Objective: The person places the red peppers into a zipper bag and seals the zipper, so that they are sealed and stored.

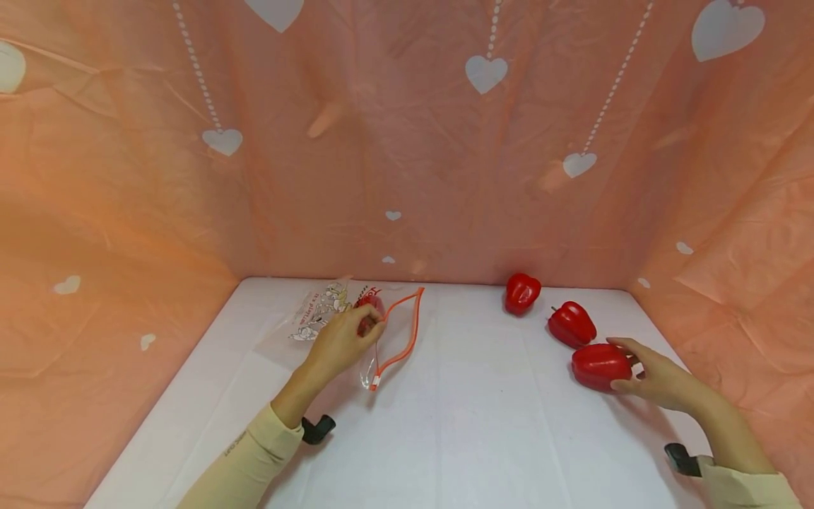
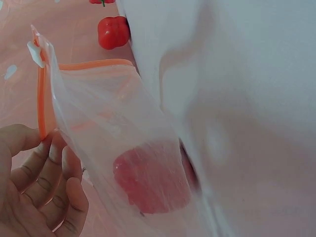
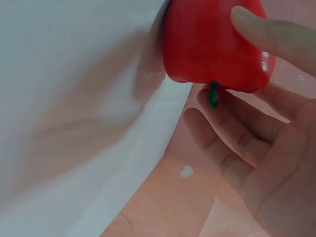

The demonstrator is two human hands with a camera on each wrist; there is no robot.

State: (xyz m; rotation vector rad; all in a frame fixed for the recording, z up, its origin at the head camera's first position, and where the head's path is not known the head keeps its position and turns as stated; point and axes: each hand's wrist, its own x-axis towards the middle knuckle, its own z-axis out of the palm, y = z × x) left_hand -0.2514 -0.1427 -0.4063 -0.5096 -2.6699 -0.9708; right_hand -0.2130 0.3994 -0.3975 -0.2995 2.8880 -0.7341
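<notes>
My left hand pinches the orange-edged mouth of a clear zip bag between thumb and fingers. The bag's mouth gapes toward the right, with a white slider at one end of the zip. Inside the bag lies a red bell pepper, blurred through the plastic. On the right side of the table, my right hand grips another red bell pepper near its stem end. Its thumb lies on one side and the fingers on the other, and a green stem points toward the palm.
Two more red peppers lie at the back right: one with its stem to the left, close behind the gripped pepper, and another pepper near the back edge. Orange cloth with hearts walls the white table at back and sides.
</notes>
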